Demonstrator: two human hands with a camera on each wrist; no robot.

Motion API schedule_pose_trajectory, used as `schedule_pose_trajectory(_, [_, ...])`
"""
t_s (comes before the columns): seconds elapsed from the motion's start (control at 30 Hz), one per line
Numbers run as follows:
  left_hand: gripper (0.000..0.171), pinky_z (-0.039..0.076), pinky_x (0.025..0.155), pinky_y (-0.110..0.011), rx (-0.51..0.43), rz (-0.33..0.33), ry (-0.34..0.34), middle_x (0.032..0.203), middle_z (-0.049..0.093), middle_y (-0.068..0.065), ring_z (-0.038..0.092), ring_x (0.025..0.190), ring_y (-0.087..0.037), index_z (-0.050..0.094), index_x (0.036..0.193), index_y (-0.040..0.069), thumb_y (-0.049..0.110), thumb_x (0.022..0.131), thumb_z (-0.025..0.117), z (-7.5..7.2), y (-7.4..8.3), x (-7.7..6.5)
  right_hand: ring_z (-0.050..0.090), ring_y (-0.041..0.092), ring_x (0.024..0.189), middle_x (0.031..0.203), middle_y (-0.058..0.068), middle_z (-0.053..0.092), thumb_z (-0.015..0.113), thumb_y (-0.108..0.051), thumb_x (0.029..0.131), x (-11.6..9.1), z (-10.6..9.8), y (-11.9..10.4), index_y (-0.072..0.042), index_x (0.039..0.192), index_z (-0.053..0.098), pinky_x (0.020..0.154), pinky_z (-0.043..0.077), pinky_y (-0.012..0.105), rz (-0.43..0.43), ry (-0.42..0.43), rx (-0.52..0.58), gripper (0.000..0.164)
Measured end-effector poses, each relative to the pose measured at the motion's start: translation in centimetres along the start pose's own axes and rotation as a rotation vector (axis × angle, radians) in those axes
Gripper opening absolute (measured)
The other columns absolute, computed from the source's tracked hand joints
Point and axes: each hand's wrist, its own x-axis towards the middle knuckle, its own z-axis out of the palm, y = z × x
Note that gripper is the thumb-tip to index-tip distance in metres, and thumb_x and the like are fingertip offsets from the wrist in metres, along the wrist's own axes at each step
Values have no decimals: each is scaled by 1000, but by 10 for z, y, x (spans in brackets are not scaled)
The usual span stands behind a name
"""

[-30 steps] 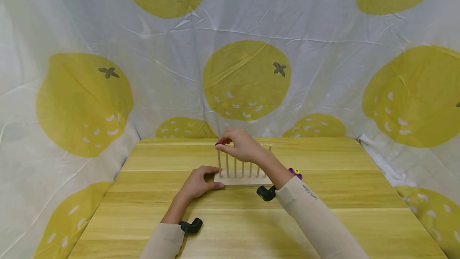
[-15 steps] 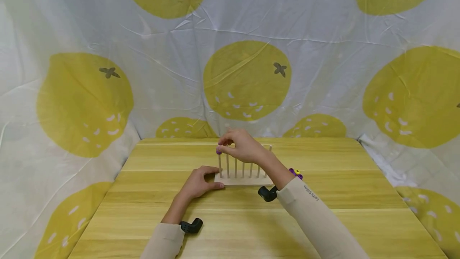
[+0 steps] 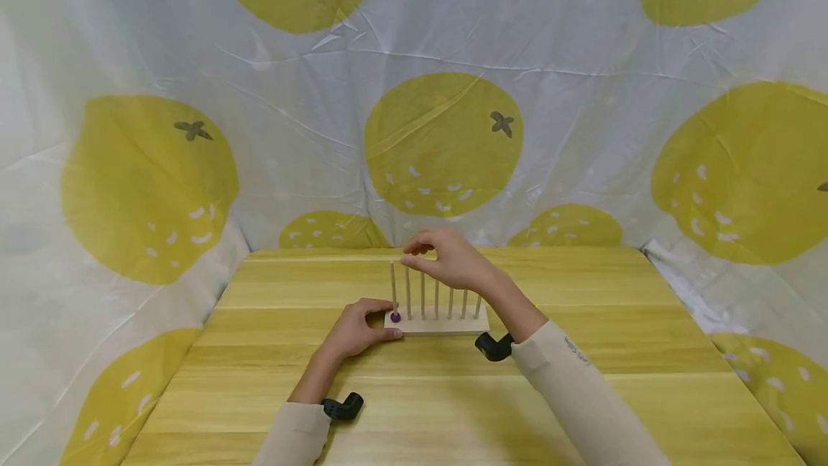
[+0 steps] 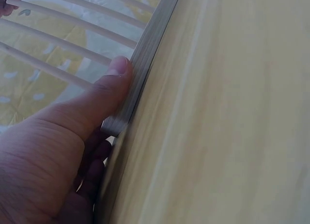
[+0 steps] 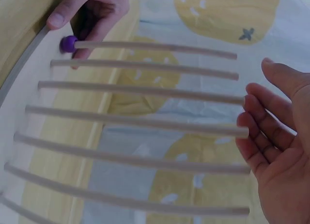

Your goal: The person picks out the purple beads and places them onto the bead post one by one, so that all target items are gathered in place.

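A pale wooden peg board [image 3: 440, 325] with several upright thin rods stands on the table. My left hand [image 3: 357, 328] grips its left end, thumb along the front edge [image 4: 114, 78] and fingers behind. Round the foot of the leftmost rod sits a purple bead [image 3: 396, 317], also seen beside the left hand in the right wrist view, low against the base. My right hand [image 3: 446, 259] is up at the rod tops, right of the leftmost rod. In the right wrist view its loosely bent fingers [image 5: 271, 129] hold nothing, with thumb and forefinger apart.
The wooden table [image 3: 414, 394] reaches back to a hanging cloth [image 3: 310, 142] printed with lemons. Right of the board, a sliver of a yellow bead [image 3: 536, 306] shows past the right forearm, which hides the spot around it. Both wrists carry black cameras [image 3: 494, 346].
The purple bead went from the right fingertips at the leftmost rod's top down to the base. My right hand let go and shifted slightly right, its forearm now covering the loose beads.
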Motion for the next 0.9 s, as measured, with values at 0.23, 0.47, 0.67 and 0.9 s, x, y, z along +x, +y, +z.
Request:
schedule_pose_trajectory(0.23, [60, 45, 115, -52, 5, 9, 3, 133, 71, 2, 59, 133, -27, 74, 128, 24, 51, 77, 89, -1, -2, 0, 67, 15, 103, 108, -4, 72, 67, -31, 102, -17, -12, 16, -18, 114, 76, 95, 56, 41, -17, 84, 16, 20])
schedule_pose_trajectory(0.47, [62, 43, 117, -49, 5, -11, -12, 133, 70, 2, 58, 135, -27, 73, 129, 23, 51, 76, 89, 0, -2, -1, 66, 15, 105, 112, -5, 71, 64, -37, 103, -43, -27, 42, -21, 117, 75, 97, 56, 46, 79, 101, 37, 24])
schedule_pose_trajectory(0.67, [62, 43, 117, -51, -5, -9, -6, 134, 70, 3, 57, 136, -28, 73, 129, 24, 52, 76, 89, 0, -1, -2, 64, 18, 107, 117, -4, 71, 61, -42, 104, -68, -43, 59, -21, 120, 74, 96, 54, 48, 144, 143, 44, 29])
schedule_pose_trajectory(0.9, [67, 44, 116, -51, 41, -2, -6, 136, 69, 0, 57, 136, -30, 71, 132, 23, 53, 75, 89, 0, 0, -2, 64, 20, 107, 117, 0, 71, 62, -42, 103, -93, -53, 85, -18, 120, 74, 96, 53, 49, 204, 187, 23, 31])
